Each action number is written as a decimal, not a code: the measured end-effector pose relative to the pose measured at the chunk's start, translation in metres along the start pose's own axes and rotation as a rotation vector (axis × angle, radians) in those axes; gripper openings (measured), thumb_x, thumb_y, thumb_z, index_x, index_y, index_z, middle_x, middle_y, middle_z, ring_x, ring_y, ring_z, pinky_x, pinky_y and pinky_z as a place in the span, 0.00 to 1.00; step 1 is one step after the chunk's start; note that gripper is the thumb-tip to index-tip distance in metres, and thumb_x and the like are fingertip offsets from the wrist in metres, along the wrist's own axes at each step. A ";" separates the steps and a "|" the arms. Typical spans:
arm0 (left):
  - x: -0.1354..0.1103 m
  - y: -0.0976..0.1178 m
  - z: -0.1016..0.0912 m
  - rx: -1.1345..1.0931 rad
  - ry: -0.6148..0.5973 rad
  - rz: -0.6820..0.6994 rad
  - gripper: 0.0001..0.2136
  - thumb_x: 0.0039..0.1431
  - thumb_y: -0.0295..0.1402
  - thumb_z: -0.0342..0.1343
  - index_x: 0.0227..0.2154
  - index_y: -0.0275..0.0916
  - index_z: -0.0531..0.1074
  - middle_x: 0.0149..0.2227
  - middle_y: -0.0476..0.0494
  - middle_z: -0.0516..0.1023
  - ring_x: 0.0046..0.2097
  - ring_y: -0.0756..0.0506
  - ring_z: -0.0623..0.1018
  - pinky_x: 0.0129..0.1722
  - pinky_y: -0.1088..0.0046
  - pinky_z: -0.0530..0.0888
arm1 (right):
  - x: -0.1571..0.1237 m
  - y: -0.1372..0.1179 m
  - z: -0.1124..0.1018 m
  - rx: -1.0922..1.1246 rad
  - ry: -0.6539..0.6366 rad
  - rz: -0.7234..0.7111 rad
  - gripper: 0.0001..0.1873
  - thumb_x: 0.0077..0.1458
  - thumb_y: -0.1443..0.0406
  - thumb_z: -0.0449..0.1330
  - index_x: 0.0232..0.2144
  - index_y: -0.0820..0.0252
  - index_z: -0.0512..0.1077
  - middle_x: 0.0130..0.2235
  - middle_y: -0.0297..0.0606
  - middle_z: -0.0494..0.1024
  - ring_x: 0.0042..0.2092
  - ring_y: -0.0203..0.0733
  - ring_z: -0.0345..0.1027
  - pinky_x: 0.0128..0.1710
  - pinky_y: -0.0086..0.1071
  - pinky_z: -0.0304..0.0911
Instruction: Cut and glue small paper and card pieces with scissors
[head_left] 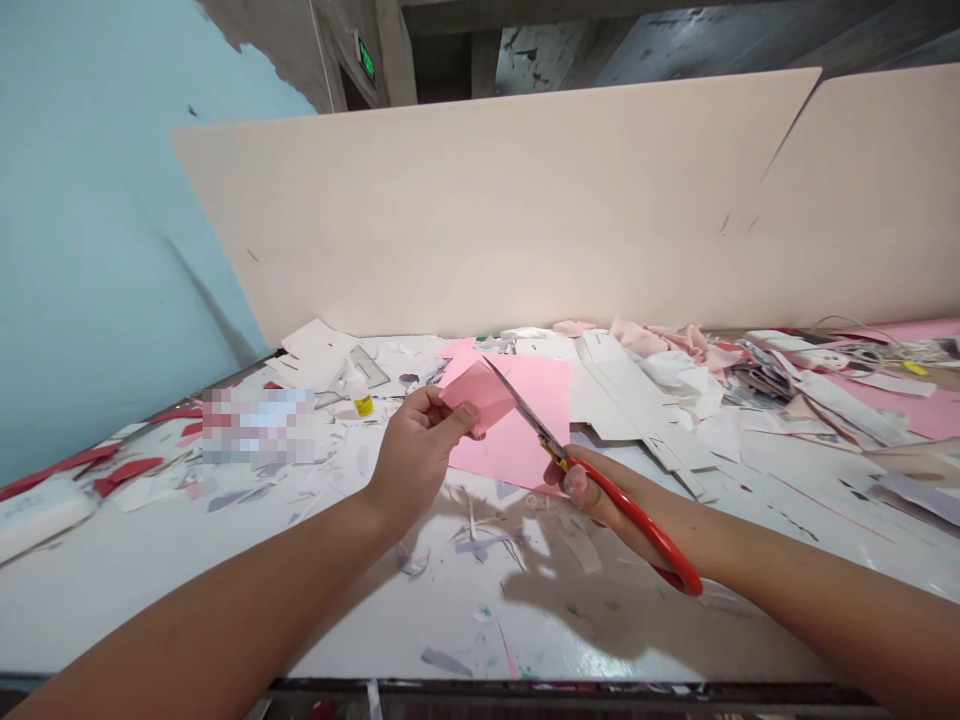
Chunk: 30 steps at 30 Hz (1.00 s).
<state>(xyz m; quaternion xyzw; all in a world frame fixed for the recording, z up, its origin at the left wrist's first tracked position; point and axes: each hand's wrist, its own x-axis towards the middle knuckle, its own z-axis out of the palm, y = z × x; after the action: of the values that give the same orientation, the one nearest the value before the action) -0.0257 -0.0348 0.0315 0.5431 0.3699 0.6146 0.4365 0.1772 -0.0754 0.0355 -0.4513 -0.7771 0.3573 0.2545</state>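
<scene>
The left hand (pixel 417 458) pinches a small piece of pink paper (pixel 478 393) between thumb and fingers, while the curled right hand (pixel 592 490) grips red-handled scissors (pixel 660 530), blades against that piece's edge, just above a larger pink sheet (pixel 517 425) on the scrap-strewn worktable (pixel 450 620).

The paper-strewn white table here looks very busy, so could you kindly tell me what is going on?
A person's left hand pinches a small pink paper piece, while the right hand holds steel scissors with red handles, blades at the piece's edge. A larger pink paper sheet lies below them on the white scrap-covered table, beside white card offcuts.
</scene>
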 end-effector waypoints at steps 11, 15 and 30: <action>-0.001 0.000 -0.001 -0.016 -0.020 -0.007 0.08 0.47 0.35 0.59 0.26 0.38 0.66 0.22 0.52 0.71 0.27 0.52 0.72 0.29 0.76 0.65 | 0.003 -0.005 0.002 0.041 0.007 0.097 0.27 0.49 0.40 0.41 0.21 0.57 0.54 0.22 0.30 0.54 0.23 0.34 0.45 0.22 0.31 0.47; 0.000 0.000 -0.001 -0.023 -0.021 -0.013 0.08 0.47 0.34 0.59 0.26 0.38 0.66 0.22 0.53 0.71 0.27 0.53 0.72 0.29 0.76 0.65 | 0.003 -0.003 0.003 0.052 0.006 0.105 0.29 0.48 0.39 0.39 0.20 0.57 0.52 0.21 0.30 0.54 0.23 0.34 0.45 0.22 0.30 0.46; -0.001 0.001 -0.001 -0.010 -0.012 -0.070 0.08 0.47 0.35 0.59 0.25 0.38 0.66 0.21 0.53 0.71 0.27 0.52 0.72 0.30 0.74 0.64 | 0.005 -0.007 0.005 0.109 0.009 0.156 0.27 0.48 0.40 0.44 0.20 0.57 0.51 0.20 0.28 0.51 0.23 0.31 0.43 0.21 0.28 0.45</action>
<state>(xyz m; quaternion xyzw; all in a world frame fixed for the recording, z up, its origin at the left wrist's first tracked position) -0.0267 -0.0360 0.0320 0.5313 0.3831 0.5973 0.4628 0.1680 -0.0754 0.0387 -0.4973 -0.7181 0.4158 0.2535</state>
